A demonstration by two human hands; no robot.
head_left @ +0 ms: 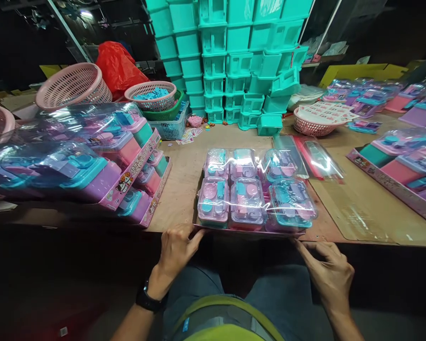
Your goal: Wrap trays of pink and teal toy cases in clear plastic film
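Note:
A shallow cardboard display tray [250,232] lies at the table's near edge, holding several small toy boxes [247,201] with clear domed lids in pink, purple and turquoise. Clear film shines over them. My left hand [177,246], a black watch on its wrist, grips the tray's near left corner, thumb against the front edge and fingers curled. At the near right corner, my right hand [328,267] pinches the tray's edge between thumb and fingers; the fingertips are partly hidden.
Stacked filled trays [138,175] stand left; another filled tray [397,177] lies right. Turquoise bins [215,61] tower behind. Pink baskets [71,87] stand back left. Clear plastic bags [319,156] lie behind the tray on the right, near a basket with printed sheets [328,113].

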